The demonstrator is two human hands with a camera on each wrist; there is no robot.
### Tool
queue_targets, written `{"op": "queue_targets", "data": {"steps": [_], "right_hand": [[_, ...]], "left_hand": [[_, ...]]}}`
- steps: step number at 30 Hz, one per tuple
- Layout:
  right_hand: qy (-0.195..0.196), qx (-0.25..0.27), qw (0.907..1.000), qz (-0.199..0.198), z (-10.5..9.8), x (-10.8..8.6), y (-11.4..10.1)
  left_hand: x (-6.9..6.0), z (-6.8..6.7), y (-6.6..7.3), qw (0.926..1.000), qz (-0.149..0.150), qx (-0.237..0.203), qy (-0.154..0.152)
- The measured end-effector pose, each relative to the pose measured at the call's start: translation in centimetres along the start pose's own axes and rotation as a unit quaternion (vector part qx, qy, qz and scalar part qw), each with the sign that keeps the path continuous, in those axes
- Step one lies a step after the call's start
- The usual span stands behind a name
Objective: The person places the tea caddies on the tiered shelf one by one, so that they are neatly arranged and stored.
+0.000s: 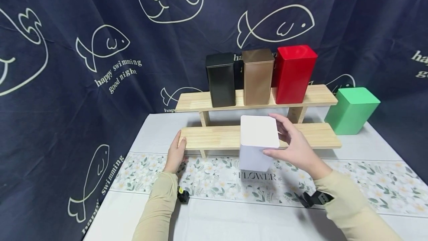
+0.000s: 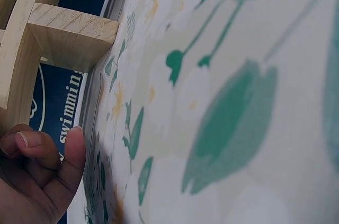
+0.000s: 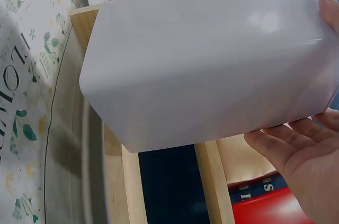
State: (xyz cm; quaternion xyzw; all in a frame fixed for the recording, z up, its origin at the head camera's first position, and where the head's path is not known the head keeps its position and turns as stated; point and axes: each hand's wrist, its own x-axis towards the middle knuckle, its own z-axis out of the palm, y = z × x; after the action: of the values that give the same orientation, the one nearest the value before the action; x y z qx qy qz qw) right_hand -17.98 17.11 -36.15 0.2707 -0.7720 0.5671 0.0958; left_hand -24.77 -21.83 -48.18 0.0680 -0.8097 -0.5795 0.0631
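Note:
A two-tier wooden rack [image 1: 210, 137] stands on the table. My left hand [image 1: 175, 153] grips the left end of its lower board; in the left wrist view, curled fingers [image 2: 39, 147] show at the board's end. My right hand [image 1: 295, 150] holds a white box [image 1: 259, 131] by its upper part, in front of the lower board. In the right wrist view the box [image 3: 206, 65] is held off the table, with fingers along one side and a fingertip on the opposite side. A black box [image 1: 221, 81], a brown box [image 1: 257, 79] and a red box [image 1: 295, 75] stand on the upper board.
A green box [image 1: 352, 111] stands on the table to the right of the rack. A floral runner marked FLOWER [image 1: 214, 179] crosses the white tablecloth [image 1: 234, 218]. Dark blue curtains [image 1: 110, 122] with whale and fish drawings hang behind and at both sides.

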Motion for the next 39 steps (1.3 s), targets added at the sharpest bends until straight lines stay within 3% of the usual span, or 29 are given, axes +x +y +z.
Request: {"op": "queue_targets", "data": {"steps": [20, 29, 39], "right_hand": [[-0.011, 0.018, 0.9995, 0.023, 1.2, 2.4, 0.6], [-0.014, 0.0, 0.9985, 0.053, 1.8, 3.5, 0.8], [-0.01, -0.008, 0.9987, 0.049, 2.1, 4.0, 1.5]], "left_hand": [[0.2, 0.0, -0.2, 1.0, 0.001, 0.007, 0.003], [0.2, -0.2, -0.4, 1.0, -0.004, -0.007, -0.001], [0.2, 0.0, -0.2, 1.0, 0.005, 0.0, 0.0]]}}
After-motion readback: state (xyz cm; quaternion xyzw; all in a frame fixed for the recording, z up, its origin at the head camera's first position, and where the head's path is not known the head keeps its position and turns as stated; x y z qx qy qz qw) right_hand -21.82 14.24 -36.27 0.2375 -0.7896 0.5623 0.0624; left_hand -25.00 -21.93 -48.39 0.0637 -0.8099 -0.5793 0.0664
